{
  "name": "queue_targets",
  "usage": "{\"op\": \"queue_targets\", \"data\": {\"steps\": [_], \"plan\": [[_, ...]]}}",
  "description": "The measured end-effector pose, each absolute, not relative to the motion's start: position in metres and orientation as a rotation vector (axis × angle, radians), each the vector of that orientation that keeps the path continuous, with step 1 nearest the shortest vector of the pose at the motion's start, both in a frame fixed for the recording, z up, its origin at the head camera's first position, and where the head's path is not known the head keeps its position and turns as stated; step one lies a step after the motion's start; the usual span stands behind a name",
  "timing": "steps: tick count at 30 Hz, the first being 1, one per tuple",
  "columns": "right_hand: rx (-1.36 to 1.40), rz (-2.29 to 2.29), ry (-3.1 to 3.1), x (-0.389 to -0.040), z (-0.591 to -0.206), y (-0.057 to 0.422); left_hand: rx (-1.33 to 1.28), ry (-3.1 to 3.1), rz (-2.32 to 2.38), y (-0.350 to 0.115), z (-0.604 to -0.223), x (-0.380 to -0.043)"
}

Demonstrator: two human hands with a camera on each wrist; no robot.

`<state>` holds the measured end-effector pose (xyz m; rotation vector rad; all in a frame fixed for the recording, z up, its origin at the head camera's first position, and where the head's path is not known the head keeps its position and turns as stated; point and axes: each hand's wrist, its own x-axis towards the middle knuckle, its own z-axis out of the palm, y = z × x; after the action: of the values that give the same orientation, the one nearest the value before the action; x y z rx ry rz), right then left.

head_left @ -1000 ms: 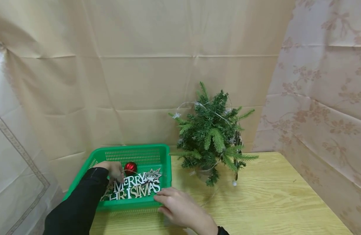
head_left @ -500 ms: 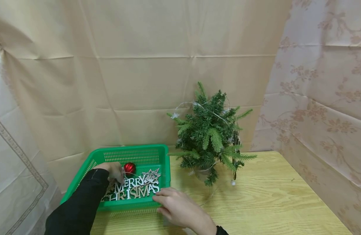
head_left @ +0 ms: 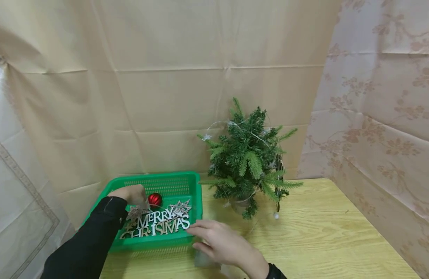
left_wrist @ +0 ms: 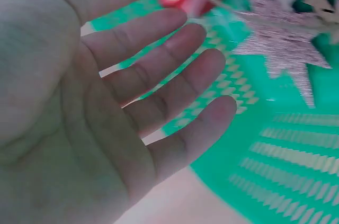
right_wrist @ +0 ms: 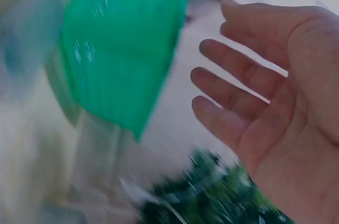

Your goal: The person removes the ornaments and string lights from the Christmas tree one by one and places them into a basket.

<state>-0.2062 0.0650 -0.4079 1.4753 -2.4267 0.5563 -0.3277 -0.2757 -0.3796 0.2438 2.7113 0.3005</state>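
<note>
My left hand (head_left: 130,193) reaches into the green basket (head_left: 151,243), beside a shiny red ball ornament (head_left: 154,199). In the left wrist view its fingers (left_wrist: 185,86) are extended and slightly bent, with a gap between thumb and index fingertip. A glittery silver star (left_wrist: 280,36) with a thin string hangs or lies past the fingertips. White and gold MERRY CHRISTMAS letters (head_left: 162,221) and more silver stars (head_left: 181,208) lie in the basket. My right hand (head_left: 225,244) is at the basket's front right corner, fingers spread and holding nothing.
A small potted Christmas tree (head_left: 249,155) with a wire light string stands on the wooden table (head_left: 322,224), right of the basket. A greyish see-through piece (head_left: 203,259) lies below the right hand. A beige cloth (head_left: 165,97) hangs behind.
My right hand has shifted a little to the right, away from the basket's corner. The left hand has risen slightly and more of a silver star shows below it.
</note>
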Motion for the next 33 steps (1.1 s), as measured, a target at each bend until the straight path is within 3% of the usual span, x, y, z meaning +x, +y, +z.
{"op": "queue_targets", "data": {"steps": [14,26,33], "plan": [[1.438,0.967,-2.204,-0.213,-0.332,0.166,0.744,2.807,0.397,-0.209,-0.316,-0.297],[0.971,0.962,-2.128,-0.238,-0.28,0.244,1.355,2.777,0.668,-0.138,-0.274,-0.248],[0.658,0.867,-2.293,-0.264,-0.267,0.269,1.549,2.603,0.972,-0.078,-0.266,-0.223]]}}
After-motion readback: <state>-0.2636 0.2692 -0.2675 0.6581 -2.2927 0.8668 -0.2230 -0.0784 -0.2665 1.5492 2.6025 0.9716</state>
